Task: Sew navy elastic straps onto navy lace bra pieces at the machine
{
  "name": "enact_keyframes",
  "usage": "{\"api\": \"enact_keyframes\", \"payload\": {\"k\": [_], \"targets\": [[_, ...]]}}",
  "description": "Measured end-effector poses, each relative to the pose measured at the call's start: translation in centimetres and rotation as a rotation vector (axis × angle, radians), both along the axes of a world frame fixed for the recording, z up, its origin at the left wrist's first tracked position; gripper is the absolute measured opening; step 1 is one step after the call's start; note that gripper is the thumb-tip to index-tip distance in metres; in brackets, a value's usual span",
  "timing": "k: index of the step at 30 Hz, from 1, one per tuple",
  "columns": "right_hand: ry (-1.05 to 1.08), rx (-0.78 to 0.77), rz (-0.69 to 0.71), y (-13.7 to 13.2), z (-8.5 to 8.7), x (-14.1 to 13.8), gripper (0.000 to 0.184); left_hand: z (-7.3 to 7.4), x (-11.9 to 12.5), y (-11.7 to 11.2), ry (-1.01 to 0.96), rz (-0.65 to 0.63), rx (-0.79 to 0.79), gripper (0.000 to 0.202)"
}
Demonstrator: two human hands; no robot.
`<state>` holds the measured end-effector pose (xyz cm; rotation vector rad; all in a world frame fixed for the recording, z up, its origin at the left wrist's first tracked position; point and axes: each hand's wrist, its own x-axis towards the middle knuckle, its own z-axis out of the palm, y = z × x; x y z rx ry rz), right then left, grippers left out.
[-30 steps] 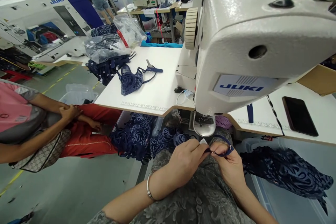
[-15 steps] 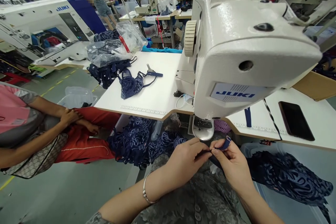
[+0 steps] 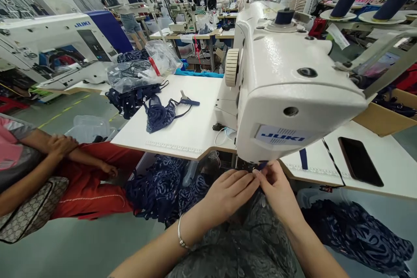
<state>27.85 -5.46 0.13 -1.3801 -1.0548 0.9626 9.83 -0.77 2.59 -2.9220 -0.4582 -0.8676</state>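
My left hand and my right hand meet fingertip to fingertip just under the head of a white JUKI sewing machine. Between them they pinch a narrow navy strap, of which only a small end shows above my right fingers. The needle area is hidden behind the machine head and my hands. A silver bracelet sits on my left wrist. A heap of navy lace pieces hangs below the table edge, left of my hands.
On the white table lie a navy lace bra and plastic bags of parts. A black phone rests at right. A seated person in red trousers is at left. More navy lace fills a bin lower right.
Both hands have risen with the strap, from my lap up to the underside of the machine head. The view has tilted up, showing more of the hall.
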Motion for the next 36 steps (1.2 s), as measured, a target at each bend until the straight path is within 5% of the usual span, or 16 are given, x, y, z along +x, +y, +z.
{"api": "enact_keyframes", "payload": {"k": [4, 8, 15, 23, 36], "targets": [[0.228, -0.074, 0.047, 0.5, -0.3, 0.4, 0.039, -0.5, -0.1, -1.4, 0.073, 0.133, -0.037, 0.041], [0.238, -0.049, 0.028, 0.9, 0.0, 0.5, 0.039, -0.7, 0.1, -1.9, 0.096, 0.194, 0.082, 0.037], [0.045, 0.042, 0.050, 1.9, -0.1, 1.5, 0.035, -0.8, 0.4, -1.7, 0.124, 0.226, 0.152, 0.033], [-0.425, -0.030, 0.010, 3.7, 1.2, 2.5, 0.028, -0.8, 1.3, -1.8, 0.105, 0.326, 0.134, 0.034], [-0.508, 0.212, -0.019, 5.9, 0.9, 2.7, 0.032, -0.4, 2.5, -1.8, 0.041, 0.425, 0.085, 0.034]]}}
